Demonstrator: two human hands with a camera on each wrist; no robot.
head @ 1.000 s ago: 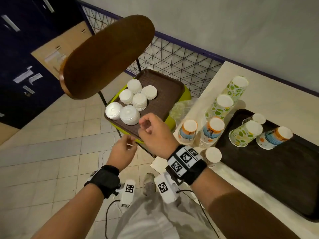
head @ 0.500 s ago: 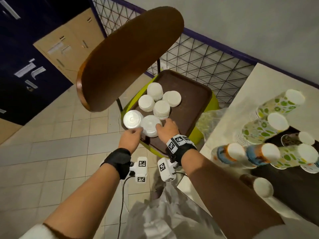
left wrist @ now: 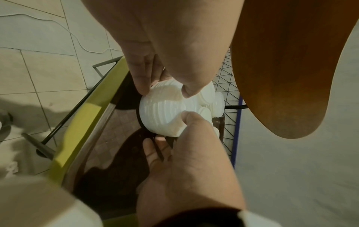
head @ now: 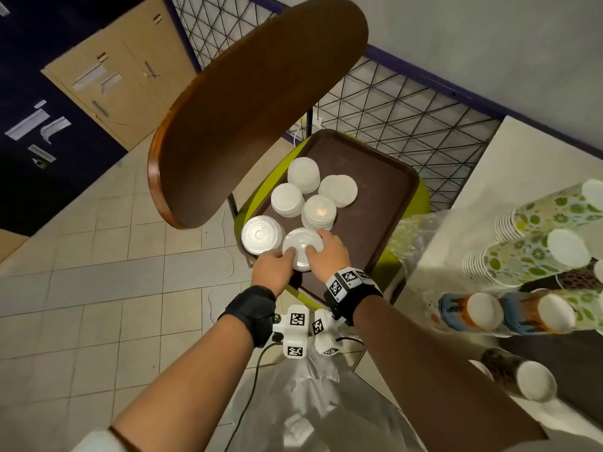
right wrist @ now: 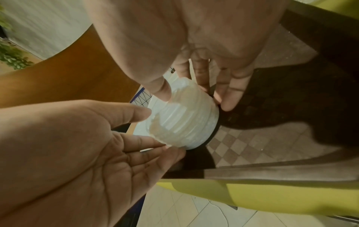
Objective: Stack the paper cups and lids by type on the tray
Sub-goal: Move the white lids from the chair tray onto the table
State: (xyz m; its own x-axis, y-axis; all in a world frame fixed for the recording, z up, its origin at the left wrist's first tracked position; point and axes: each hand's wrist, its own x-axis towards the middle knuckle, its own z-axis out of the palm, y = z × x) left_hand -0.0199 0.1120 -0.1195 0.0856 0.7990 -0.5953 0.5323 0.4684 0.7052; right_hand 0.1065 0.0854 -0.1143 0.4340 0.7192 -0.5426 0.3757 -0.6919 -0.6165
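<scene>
A stack of white lids (head: 301, 247) stands at the near corner of the brown tray (head: 385, 197), which rests on a green chair seat. My left hand (head: 274, 265) grips the stack's left side with thumb and fingers, and my right hand (head: 326, 252) grips its right side. The left wrist view shows the ribbed lid stack (left wrist: 165, 110) pinched between both hands, as does the right wrist view (right wrist: 184, 118). Several other lid stacks (head: 319, 213) sit further back on the tray, one silvery stack (head: 262, 234) to the left. Stacks of patterned paper cups (head: 522, 259) lie on the table at right.
The chair's wooden backrest (head: 254, 112) looms above the tray at the left. A wire fence (head: 408, 102) runs behind. A second dark tray (head: 554, 353) lies on the white table at right, with cup stacks (head: 470, 313) along its edge. Crumpled plastic wrap (head: 414, 233) lies between chair and table.
Both hands reached forward from in front of my body to the tray's near corner and took hold of the lid stack. The view moved closer to the chair.
</scene>
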